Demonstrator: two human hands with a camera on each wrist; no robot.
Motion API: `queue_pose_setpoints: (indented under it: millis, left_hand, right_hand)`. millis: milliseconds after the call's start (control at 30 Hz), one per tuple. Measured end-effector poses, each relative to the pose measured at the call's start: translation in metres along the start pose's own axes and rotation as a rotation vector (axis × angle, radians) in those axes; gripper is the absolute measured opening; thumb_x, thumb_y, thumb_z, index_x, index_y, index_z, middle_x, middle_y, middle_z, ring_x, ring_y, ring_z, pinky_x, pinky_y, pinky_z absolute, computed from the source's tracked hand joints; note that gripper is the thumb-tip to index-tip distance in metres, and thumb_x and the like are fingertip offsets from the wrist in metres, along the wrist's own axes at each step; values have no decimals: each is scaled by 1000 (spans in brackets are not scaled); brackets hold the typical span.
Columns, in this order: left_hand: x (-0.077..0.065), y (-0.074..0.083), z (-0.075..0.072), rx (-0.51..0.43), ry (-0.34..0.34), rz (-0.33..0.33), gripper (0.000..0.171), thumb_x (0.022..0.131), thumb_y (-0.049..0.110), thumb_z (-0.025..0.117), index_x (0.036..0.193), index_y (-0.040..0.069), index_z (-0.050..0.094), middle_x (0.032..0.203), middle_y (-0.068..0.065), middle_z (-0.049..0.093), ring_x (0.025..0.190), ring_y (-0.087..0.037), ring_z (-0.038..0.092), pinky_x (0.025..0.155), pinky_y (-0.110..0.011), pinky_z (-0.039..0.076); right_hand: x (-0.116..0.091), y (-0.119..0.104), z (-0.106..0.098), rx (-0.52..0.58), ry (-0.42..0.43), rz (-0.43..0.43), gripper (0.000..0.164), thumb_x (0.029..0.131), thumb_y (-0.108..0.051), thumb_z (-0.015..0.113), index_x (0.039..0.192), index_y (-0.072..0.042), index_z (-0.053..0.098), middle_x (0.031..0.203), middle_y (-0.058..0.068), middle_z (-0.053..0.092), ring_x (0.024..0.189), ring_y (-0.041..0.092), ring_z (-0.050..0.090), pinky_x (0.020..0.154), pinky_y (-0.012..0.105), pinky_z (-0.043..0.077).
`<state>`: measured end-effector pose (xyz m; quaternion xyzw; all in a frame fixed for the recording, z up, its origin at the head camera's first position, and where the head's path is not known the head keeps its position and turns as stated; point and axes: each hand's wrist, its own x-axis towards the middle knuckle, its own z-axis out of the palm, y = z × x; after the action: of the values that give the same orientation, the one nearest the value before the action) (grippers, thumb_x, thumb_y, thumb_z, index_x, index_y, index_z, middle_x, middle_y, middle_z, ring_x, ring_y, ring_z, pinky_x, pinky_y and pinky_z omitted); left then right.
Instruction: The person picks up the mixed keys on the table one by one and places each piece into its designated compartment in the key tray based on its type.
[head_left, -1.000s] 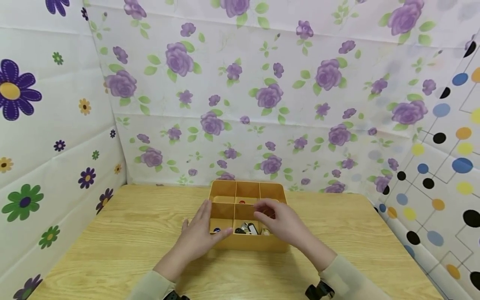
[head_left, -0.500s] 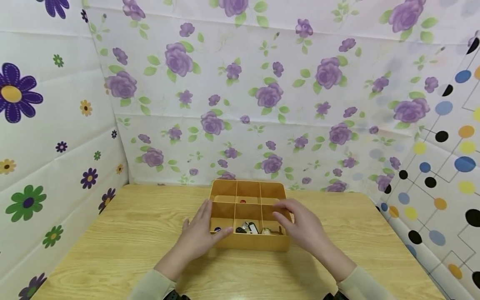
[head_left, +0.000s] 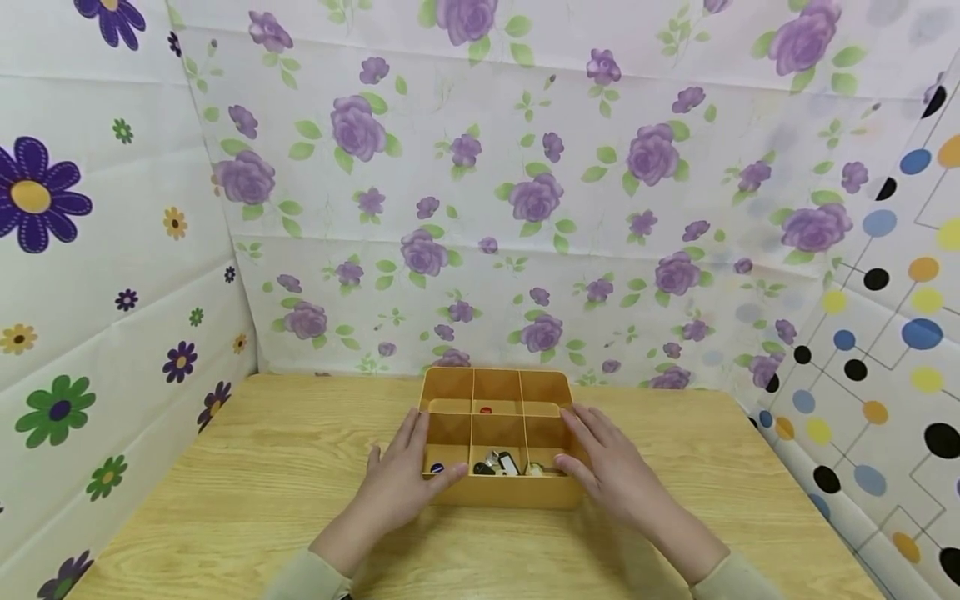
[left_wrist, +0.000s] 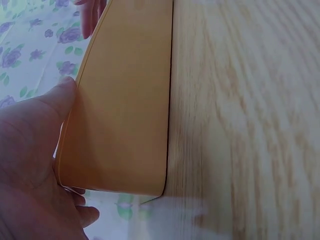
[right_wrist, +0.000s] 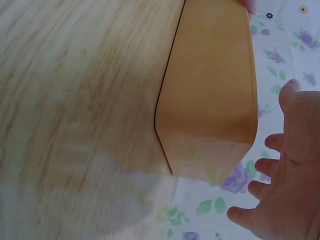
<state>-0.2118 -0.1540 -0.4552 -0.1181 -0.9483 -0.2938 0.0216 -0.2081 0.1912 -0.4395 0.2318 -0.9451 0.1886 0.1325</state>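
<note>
A yellow-orange divided box sits on the table. My left hand rests along its left side, thumb over the front rim; in the left wrist view the thumb touches the top edge. My right hand is beside the right end, fingers extended and holding nothing; the right wrist view shows a gap between it and the box wall. The front middle compartment has a dark piece, a shiny silver piece and a black-and-white tag. A pale small item lies in the front right one.
A blue round piece lies in the front left compartment, and a red round piece in the back middle one. The wooden table extends around the box, with a flowered cloth behind and patterned cloths on both sides.
My right hand has moved right from over the front compartments to the box's right side, and its fingers have straightened. The left hand has stayed at the left side.
</note>
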Motion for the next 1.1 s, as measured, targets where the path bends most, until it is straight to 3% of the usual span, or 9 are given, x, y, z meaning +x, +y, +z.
queue_pose_setpoints:
  millis: [433, 700, 933, 1100]
  left_hand:
    - [-7, 2, -13, 40, -1, 21, 114, 100, 83, 53, 179, 11, 12, 183, -19, 5, 163, -48, 24, 123, -83, 6]
    - [-7, 3, -17, 35, -14, 23, 111, 101, 80, 57, 179, 13, 13, 183, -18, 8, 164, -48, 24, 122, -85, 7]
    - [-7, 1, -19, 39, -26, 25, 113, 99, 85, 54, 179, 15, 15, 184, -16, 9, 166, -46, 17, 122, -85, 6]
    - [-7, -1, -21, 66, -29, 34, 110, 100, 86, 49, 179, 19, 13, 184, -14, 5, 168, -45, 10, 123, -83, 3]
  right_hand:
    - [2, -3, 3, 33, -106, 80, 78, 115, -56, 51, 175, -9, 31, 182, 19, 20, 166, 47, 17, 126, 73, 24]
    - [1, -7, 5, 30, -158, 100, 75, 117, -52, 51, 175, -10, 31, 182, 23, 15, 165, 51, 14, 126, 74, 23]
    - [-2, -10, 3, 47, -133, 125, 76, 117, -55, 48, 176, -11, 29, 182, 19, 16, 166, 48, 12, 126, 75, 20]
    - [-1, -10, -1, -29, -74, 102, 78, 116, -57, 47, 176, -10, 30, 181, 19, 20, 166, 48, 16, 127, 74, 21]
